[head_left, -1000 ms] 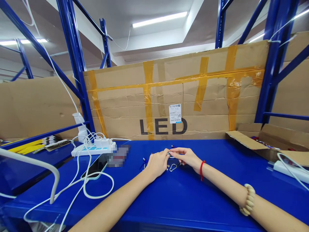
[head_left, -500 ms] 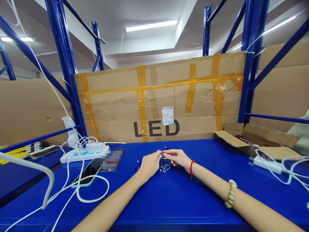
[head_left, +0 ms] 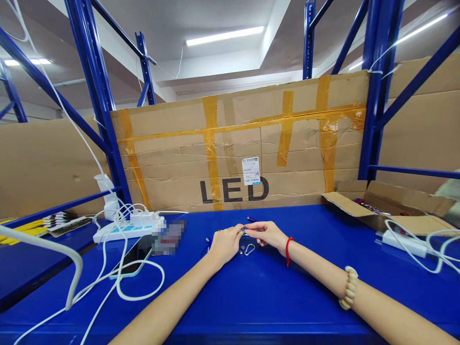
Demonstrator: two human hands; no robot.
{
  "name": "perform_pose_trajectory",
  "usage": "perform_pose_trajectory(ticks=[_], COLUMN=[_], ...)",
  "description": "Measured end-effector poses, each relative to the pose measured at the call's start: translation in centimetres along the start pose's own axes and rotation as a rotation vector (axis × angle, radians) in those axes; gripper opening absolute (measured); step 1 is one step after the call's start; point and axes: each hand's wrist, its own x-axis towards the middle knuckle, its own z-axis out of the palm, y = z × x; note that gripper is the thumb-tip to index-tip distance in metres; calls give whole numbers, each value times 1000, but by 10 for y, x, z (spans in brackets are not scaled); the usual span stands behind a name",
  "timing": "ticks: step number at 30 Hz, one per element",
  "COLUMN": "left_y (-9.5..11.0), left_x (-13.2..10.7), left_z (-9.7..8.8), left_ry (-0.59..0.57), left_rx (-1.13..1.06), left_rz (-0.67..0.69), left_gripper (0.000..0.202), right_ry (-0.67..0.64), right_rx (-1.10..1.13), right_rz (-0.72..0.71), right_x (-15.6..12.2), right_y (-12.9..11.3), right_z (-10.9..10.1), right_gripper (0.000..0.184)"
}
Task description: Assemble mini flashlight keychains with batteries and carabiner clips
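My left hand (head_left: 225, 243) and my right hand (head_left: 266, 234) meet fingertip to fingertip over the blue table. Both are closed in a pinch around something small and dark, mostly hidden by the fingers. Just below the fingertips lies a silver carabiner (head_left: 249, 249), with small round metal pieces (head_left: 242, 249) at its left. A dark blue strap-like piece (head_left: 207, 245) pokes out beside my left hand. Behind my right hand shows a dark blue pen-like stick (head_left: 252, 219).
White cables run from a power strip (head_left: 125, 231) across the left side, over a phone (head_left: 134, 256). An open cardboard box (head_left: 347, 206) and a white power block (head_left: 404, 243) stand at right. A large taped carton (head_left: 172, 167) backs the table (head_left: 251, 302).
The view has shifted slightly. Both hands keep their pinch at nearly the same spot, with only small finger movements; the carabiner lies where it was.
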Motion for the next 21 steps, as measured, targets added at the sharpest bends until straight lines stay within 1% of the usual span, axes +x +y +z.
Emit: perform_pose_trajectory(ticks=[8, 21], left_y=[-1, -1], left_x=[0, 0], left_z=[1, 0], left_ry=[-11, -31], left_rx=[27, 44], left_rz=[9, -13], left_gripper=[24, 26], right_ry=[-2, 2], right_rx=[2, -48], right_rz=[-23, 28], right_x=[-1, -5], right_y=[0, -4], right_z=[1, 2], right_gripper=[30, 33])
